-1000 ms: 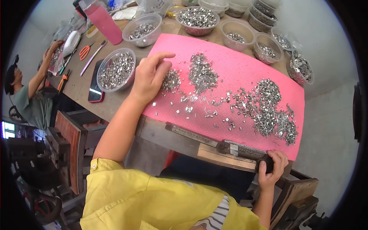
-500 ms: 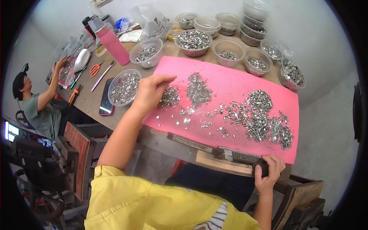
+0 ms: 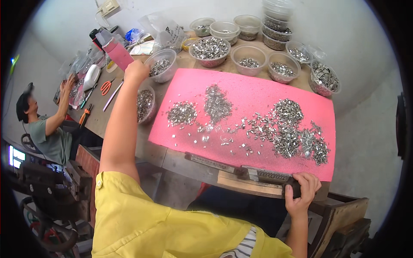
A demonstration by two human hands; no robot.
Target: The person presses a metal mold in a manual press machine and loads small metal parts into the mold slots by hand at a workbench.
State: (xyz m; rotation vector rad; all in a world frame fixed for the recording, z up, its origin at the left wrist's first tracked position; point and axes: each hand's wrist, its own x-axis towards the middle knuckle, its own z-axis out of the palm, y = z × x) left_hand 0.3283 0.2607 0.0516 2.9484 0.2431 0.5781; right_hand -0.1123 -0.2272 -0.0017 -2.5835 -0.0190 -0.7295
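My left arm stretches across the table, and my left hand is at the lower end of a pink bottle. Its fingers point away and are mostly hidden, so whether it grips the bottle cannot be told. Below the wrist, a clear bowl of small metal pieces is partly covered by my forearm. At the front edge, my right hand is wrapped round a black knob at the end of a long metal bar tool. Several piles of small silver pieces lie on a pink textured mat.
Clear bowls of metal pieces line the back, beside a stack of tubs. Orange scissors, pliers and a white bottle lie at left. A co-worker sits at the far left.
My left hand has moved from above the mat's left side, away and leftward to the pink bottle. My right hand stays on the knob. The view has shifted slightly.
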